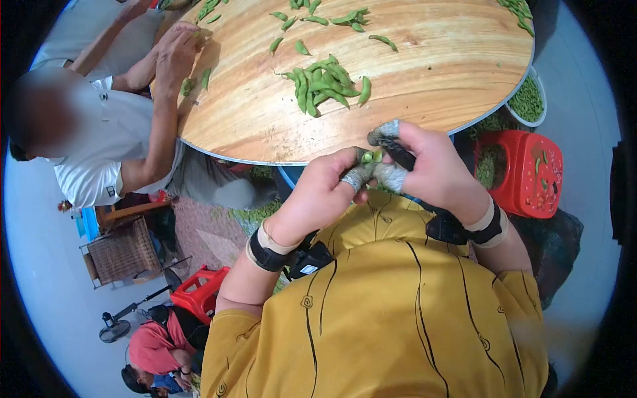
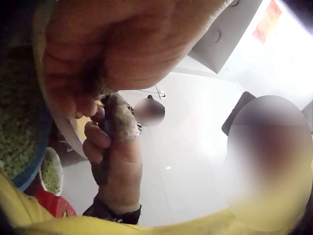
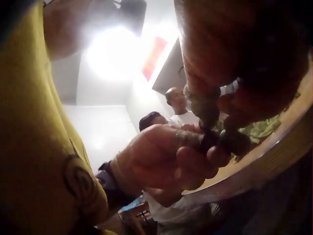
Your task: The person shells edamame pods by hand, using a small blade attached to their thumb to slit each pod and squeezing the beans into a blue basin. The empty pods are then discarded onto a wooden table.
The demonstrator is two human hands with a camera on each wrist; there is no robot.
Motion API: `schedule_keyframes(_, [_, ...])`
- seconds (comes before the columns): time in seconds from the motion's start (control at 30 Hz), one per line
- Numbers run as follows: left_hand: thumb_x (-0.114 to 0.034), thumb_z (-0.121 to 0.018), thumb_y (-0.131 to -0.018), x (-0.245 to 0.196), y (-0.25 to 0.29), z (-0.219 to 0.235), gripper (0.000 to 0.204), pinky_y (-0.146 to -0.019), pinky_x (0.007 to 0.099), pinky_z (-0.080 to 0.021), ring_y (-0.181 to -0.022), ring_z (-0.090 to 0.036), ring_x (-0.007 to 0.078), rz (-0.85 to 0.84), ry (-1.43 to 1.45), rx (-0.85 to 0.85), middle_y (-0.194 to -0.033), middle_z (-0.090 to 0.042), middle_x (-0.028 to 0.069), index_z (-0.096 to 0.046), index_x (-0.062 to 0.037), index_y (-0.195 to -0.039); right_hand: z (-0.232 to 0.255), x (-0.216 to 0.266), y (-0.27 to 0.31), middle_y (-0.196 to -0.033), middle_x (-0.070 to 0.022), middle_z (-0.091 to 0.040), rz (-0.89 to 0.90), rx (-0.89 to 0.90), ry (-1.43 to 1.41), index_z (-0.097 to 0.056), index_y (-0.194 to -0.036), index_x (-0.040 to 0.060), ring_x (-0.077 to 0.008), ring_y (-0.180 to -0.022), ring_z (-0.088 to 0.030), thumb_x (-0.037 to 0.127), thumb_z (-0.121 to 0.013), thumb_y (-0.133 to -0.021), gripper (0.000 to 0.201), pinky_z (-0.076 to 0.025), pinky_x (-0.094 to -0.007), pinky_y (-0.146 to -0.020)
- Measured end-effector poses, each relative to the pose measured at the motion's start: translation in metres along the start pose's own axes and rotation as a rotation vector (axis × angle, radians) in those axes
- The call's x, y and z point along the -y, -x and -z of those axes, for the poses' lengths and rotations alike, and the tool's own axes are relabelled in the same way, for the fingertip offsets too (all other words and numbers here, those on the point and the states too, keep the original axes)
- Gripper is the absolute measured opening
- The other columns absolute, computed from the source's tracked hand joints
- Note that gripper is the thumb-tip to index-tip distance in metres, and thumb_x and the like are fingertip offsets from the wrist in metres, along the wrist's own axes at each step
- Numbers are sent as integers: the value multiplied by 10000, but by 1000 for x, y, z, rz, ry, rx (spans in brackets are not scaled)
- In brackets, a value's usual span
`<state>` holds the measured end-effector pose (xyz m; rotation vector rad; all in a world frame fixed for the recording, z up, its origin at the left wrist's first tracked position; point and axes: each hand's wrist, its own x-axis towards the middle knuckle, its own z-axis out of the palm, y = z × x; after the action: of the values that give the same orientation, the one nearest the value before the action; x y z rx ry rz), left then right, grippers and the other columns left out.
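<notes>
A green soybean pod (image 1: 372, 157) shows between the fingertips of both hands, just off the near edge of the round wooden table (image 1: 245, 126). From one side my left hand (image 1: 324, 184) pinches it, grey tape wrapped around a finger. My right hand (image 1: 438, 169) grips at the pod from the other side, with grey wraps on its fingers and a dark covering on one finger. Both hands meet in the left wrist view, where fingers hide the pod. On the tabletop beyond them lies a pile of soybean pods (image 1: 325, 85).
More loose pods (image 1: 352, 18) are scattered farther across the table. At right stand a red stool (image 1: 541, 174) and a white basin (image 1: 543, 99) of shelled green beans. A person in a white shirt (image 1: 126, 126) works at the table's left side. A blue-rimmed container (image 2: 36, 171) holds green bits.
</notes>
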<state>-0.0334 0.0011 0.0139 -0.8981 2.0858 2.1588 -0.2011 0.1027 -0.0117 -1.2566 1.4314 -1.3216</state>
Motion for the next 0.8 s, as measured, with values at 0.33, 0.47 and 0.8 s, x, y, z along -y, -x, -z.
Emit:
schedule_keyframes(0.33, [101, -367, -820, 6, 11, 3, 301, -708, 249, -505, -733, -603, 110, 8, 93, -189, -879, -634, 60, -568, 47, -1037, 0, 15, 8, -746, -170, -547, 89, 78, 669, -544, -826, 27, -369, -730, -566, 90, -638, -676, 188, -465, -434, -635])
schedule_keyframes(0.47, [114, -374, -826, 9, 7, -4, 293, -744, 260, -531, -788, -634, 132, -32, 34, -169, -885, -642, 79, -561, 57, -1044, -11, 18, 6, -753, -164, -539, 226, -41, 650, -535, -815, 36, -365, -725, -570, 66, -643, -671, 183, -470, -431, -631])
schedule_keyframes(0.8, [118, -428, -781, 10, 4, -9, 176, -629, 300, -540, -680, -679, 196, -71, -292, -128, -739, -645, 148, -554, 58, -888, -17, 5, 1, -778, -170, -552, 167, -6, 708, -513, -853, 29, -378, -714, -574, 77, -665, -650, 258, -478, -434, -624])
